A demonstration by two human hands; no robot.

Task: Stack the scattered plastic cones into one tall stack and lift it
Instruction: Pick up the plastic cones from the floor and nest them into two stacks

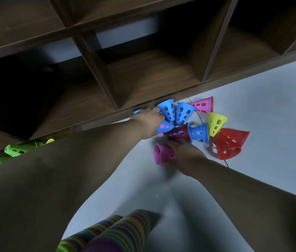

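The scattered cones (216,123) are lying on the pale floor (270,91), just beside the wooden shelf unit (152,73). The right hand (185,153) is gripping a pink cone (161,153), its fingers curling round it. The left hand (149,122) is touching the blue cones (167,110) at the far left of the cluster, but I cannot tell how its fingers are lying.

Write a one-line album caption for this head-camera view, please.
A left hand and right hand reach into coloured plastic cones scattered on a pale floor beside dark wooden shelves.

Bare left hand (149,122) and right hand (185,155), arms (61,160) bare all the way up. Wearing snug trousers (118,233) ringed in thin stripes: green, yellow, purple, reddish.
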